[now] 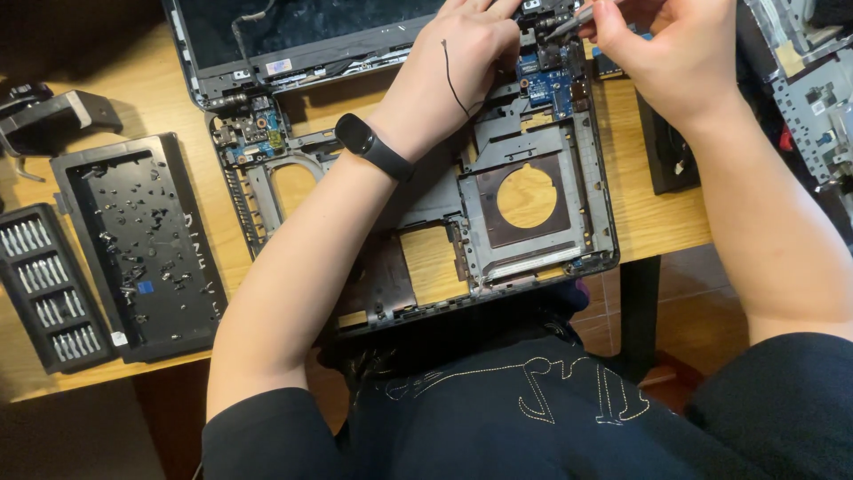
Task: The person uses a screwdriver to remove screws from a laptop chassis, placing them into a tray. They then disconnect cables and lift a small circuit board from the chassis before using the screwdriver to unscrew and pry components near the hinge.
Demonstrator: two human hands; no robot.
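Observation:
A stripped laptop chassis (pixel 533 258) lies on the wooden table, its screen lid (pixel 293 27) folded back at the top. My left hand (pixel 462 62), with a black wristband (pixel 373 147) on the wrist, presses down on the chassis next to a small blue circuit board (pixel 546 84). A thin black wire runs across the back of this hand. My right hand (pixel 666 53) holds a slim metal screwdriver (pixel 569 22) whose tip points at the hinge corner above the blue board.
A black plastic cover (pixel 142 240) holding several loose screws lies at the left. Beside it is a case of screwdriver bits (pixel 49 284). A black part (pixel 53 111) sits at the far left, more laptop parts (pixel 817 98) at the right. The table edge (pixel 675 244) is close.

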